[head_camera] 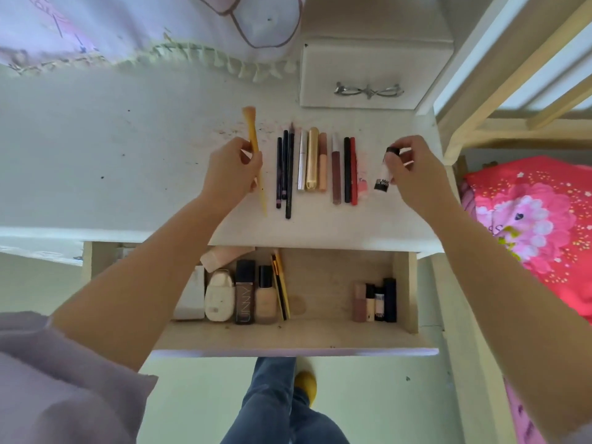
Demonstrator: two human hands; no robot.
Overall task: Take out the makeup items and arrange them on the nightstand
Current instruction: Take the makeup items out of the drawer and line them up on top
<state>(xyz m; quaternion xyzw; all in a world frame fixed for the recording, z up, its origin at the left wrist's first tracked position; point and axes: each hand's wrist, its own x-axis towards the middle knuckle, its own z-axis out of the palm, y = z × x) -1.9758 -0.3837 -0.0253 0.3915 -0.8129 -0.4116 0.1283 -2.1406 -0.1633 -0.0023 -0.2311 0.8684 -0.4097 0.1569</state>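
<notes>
Fingers (246, 155) grip brush (256, 155) over stained nightstand (128, 155).

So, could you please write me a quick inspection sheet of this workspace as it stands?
Surface: white nightstand top, speckled with dark spots and reddish smudges.
Job's things: row of pencils and tubes laid side by side on the top; orange brush at its left end, small white tube with black cap at its right. Open drawer holds foundation bottles on the left, small tubes on the right.
Clutter: nothing seen.
Grippers: left hand grips the brush; right hand pinches the white tube.
Cables: nothing seen.
Surroundings: small closed drawer box behind; fringed cloth; pink bedding at right.
</notes>
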